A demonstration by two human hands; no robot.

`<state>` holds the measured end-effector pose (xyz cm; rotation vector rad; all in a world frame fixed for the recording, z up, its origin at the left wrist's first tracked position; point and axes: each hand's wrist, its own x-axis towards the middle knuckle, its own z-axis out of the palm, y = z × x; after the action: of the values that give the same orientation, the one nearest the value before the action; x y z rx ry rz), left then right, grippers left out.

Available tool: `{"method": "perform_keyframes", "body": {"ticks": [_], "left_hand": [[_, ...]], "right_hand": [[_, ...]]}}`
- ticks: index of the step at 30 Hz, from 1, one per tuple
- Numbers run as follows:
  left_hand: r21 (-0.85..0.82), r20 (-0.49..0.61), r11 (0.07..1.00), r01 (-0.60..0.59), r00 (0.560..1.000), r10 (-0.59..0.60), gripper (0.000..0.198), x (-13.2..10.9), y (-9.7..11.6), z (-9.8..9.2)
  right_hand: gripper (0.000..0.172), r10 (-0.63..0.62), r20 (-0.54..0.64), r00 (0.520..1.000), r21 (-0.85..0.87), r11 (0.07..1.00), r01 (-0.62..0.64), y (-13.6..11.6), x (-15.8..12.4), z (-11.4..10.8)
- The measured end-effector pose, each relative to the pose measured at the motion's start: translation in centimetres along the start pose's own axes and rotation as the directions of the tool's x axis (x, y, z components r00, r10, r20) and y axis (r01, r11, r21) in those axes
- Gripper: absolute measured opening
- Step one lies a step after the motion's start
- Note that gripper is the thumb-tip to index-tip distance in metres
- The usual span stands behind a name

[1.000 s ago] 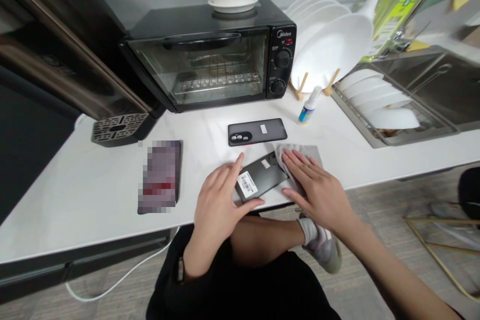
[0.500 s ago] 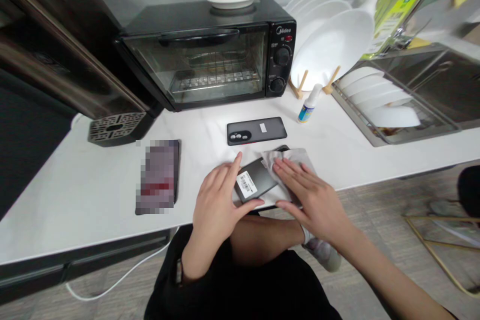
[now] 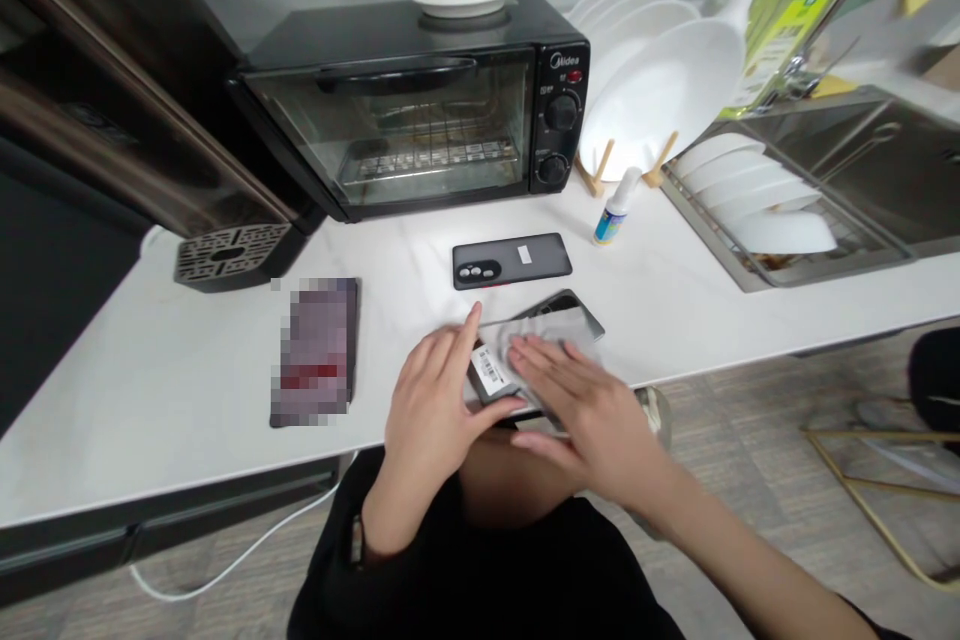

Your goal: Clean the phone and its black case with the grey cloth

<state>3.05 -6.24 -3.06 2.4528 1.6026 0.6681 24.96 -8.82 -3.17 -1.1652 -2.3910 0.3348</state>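
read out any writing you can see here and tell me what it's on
"Midea": on the toaster oven, top right above its knobs.
White barcode sticker on the phone under the hands: print too small to read.
Small white sticker on the second phone: unreadable.
Spray bottle label: too small to read.
Green bottle label: blurred.
The third phone is pixelated; nothing readable.

Left hand [image 3: 431, 410] steadies a dark phone [image 3: 491, 370]; right hand [image 3: 585, 410] presses a grey cloth [image 3: 551, 328] on it.
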Motion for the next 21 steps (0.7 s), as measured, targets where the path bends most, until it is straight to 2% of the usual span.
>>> {"method": "perform_keyframes", "body": {"ticks": [3, 6, 8, 9, 12, 14, 17, 19, 21], "left_hand": [[-0.032, 0.009, 0.999, 0.017, 1.0, -0.016, 0.107, 0.1, 0.1, -0.1], [-0.037, 0.007, 0.999, 0.024, 1.0, -0.024, 0.107, 0.1, 0.1, -0.1], [-0.035, 0.004, 0.999, 0.025, 1.0, -0.025, 0.107, 0.0, 0.0, 0.0], [-0.031, 0.007, 0.999, 0.022, 1.0, -0.022, 0.104, 0.0, 0.0, 0.0], [0.012, 0.014, 1.0, -0.004, 1.0, 0.004, 0.093, -0.1, -0.2, 0.1], [0.037, 0.012, 0.999, -0.007, 1.0, 0.006, 0.09, -0.1, -0.2, 0.1], [0.016, 0.008, 1.0, 0.005, 1.0, -0.005, 0.099, 0.0, -0.1, 0.0], [-0.005, 0.01, 1.0, 0.007, 1.0, -0.007, 0.107, 0.1, 0.0, -0.1], [-0.014, 0.018, 1.0, 0.021, 1.0, -0.021, 0.11, 0.1, 0.1, -0.2]], "right_hand": [[0.062, 0.12, -0.055, 0.991, -0.122, 0.984, -0.126, 3.7, -0.6, -1.5], [0.067, 0.216, -0.142, 0.966, -0.18, 0.954, -0.239, 4.8, 0.8, -1.0], [0.076, 0.243, -0.182, 0.953, -0.167, 0.947, -0.274, 3.3, 2.1, 0.2], [0.08, 0.224, -0.173, 0.959, -0.144, 0.958, -0.249, 2.1, 2.7, 0.9], [0.092, 0.073, -0.077, 0.994, -0.022, 0.997, -0.075, -1.9, 3.2, 2.5], [0.089, -0.019, -0.018, 1.0, 0.05, 0.999, 0.02, -3.0, 2.4, 2.5], [0.07, -0.012, 0.003, 1.0, 0.057, 0.998, 0.012, -1.0, 0.6, 0.8], [0.058, 0.079, -0.024, 0.997, 0.01, 0.997, -0.079, 1.7, -0.2, -0.7], [0.056, 0.175, -0.079, 0.981, -0.057, 0.982, -0.179, 4.0, -0.2, -1.5]]}}
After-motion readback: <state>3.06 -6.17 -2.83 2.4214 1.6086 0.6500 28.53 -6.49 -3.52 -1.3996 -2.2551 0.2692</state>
